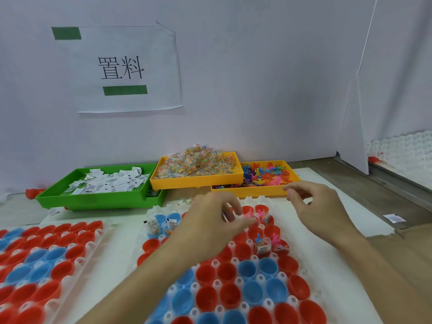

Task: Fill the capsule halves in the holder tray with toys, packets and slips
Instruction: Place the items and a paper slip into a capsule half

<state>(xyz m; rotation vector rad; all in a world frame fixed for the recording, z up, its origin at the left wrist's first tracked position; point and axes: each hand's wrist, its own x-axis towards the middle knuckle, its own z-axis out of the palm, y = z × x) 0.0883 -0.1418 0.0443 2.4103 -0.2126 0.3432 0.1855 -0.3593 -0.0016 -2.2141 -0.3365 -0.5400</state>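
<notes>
The left hand pinched a small pink plastic toy just above red capsule halves near the white holder tray's far edge, while the right hand hovered loosely curled, apparently empty, farther right.

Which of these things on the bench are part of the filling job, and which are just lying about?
In the job:
holder tray with capsule halves
green tray of slips
packets
toys
left hand, pinching a pink toy
right hand

Lying about:
wall sign
second holder tray
stray slip
</notes>
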